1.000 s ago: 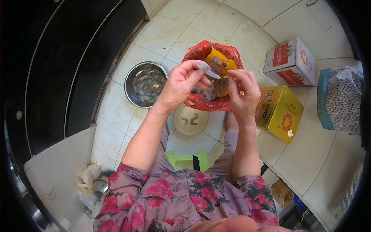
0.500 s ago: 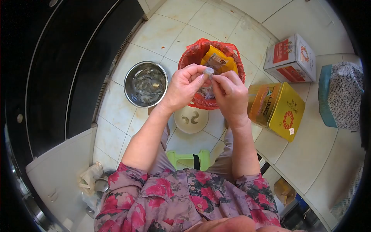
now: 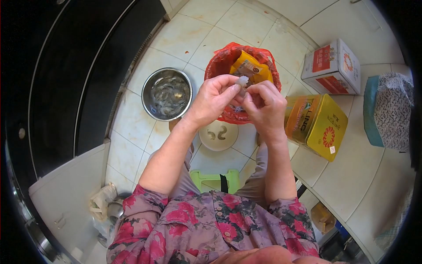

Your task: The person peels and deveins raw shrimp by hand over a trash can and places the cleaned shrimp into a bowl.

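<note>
My left hand pinches a greyish shrimp between thumb and fingers. Close on its right, my right hand is closed with its fingertips against the lower part of the same shrimp. Both hands are above a bin lined with a red bag, which holds a yellow packet. To the left, a steel bowl contains several raw shrimp in liquid. Below the hands, a pale bowl on the floor holds two shrimp pieces.
Right of the bin stand a yellow tin and a white and red carton, with a patterned bag beyond. A green stool is between my legs. Plastic bags lie at the lower left.
My right hand has moved left and closed in on the shrimp. My left hand has shifted slightly right, and the shrimp now sits more upright in its fingers.
</note>
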### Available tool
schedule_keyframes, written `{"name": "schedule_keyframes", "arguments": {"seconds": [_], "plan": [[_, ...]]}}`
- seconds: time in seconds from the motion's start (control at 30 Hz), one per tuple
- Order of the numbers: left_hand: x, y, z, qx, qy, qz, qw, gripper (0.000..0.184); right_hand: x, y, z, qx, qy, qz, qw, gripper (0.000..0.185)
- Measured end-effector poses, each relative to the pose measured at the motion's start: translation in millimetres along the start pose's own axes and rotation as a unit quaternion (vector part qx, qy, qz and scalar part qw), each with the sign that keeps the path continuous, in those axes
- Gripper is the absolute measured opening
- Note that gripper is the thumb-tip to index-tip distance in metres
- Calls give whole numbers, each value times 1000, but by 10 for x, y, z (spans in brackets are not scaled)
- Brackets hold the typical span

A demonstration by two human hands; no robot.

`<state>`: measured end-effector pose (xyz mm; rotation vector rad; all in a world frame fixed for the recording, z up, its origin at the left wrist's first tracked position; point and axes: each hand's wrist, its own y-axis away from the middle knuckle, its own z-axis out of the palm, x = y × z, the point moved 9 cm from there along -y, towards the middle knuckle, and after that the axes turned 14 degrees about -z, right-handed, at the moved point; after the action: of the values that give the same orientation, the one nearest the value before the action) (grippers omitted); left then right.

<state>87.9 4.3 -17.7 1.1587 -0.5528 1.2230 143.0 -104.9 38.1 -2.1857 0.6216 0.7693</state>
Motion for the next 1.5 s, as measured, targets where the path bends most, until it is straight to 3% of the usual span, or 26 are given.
{"name": "schedule_keyframes", "arguments": {"seconds": [0.23, 0.4, 0.47, 0.63, 0.8, 0.9, 0.97, 1.07, 1.13, 1.23, 1.3, 1.5], "plan": [[-37, -31, -8, -20, 55, -41, 997, 20, -61, -14, -71, 25, -17, -6, 1000, 9], [-71, -46, 28, -122, 228, -42, 965, 22, -30, 1, -121, 41, -35, 1, 999, 10], [-58, -32, 12, -127, 257, -50, 957, 23, 8, 24, -214, 94, -51, -3, 994, 10], [-24, 3, 24, -105, 286, -64, 950, 23, 119, 54, -301, 104, -45, 3, 993, 11], [-32, 19, 67, -171, 266, -73, 946, 24, 138, 32, -311, 113, -13, -32, 993, 8], [-55, 2, 45, -159, 256, -68, 951, 25, 149, 50, -263, 100, -69, -15, 992, 8], [-77, 10, 31, -151, 252, -72, 953, 25, 204, 101, -155, 92, -146, 49, 984, 10], [-98, -5, 32, -142, 250, -72, 955, 26, 106, 59, -163, 66, -94, 4, 993, 10], [-111, -4, 20, -137, 254, -71, 955, 27, 83, 48, -95, 72, -129, 7, 989, 10], [-127, -3, 20, -103, 209, -66, 970, 28, 151, 88, 32, 72, -188, 46, 978, 10], [-77, 12, -23, -6, 25, -33, 999, 27, 229, 137, 96, 66, -211, 84, 972, 10], [77, 61, 7, 46, -78, 53, 994, 25, 311, 206, 177, 65, -254, 175, 949, 10]]}}
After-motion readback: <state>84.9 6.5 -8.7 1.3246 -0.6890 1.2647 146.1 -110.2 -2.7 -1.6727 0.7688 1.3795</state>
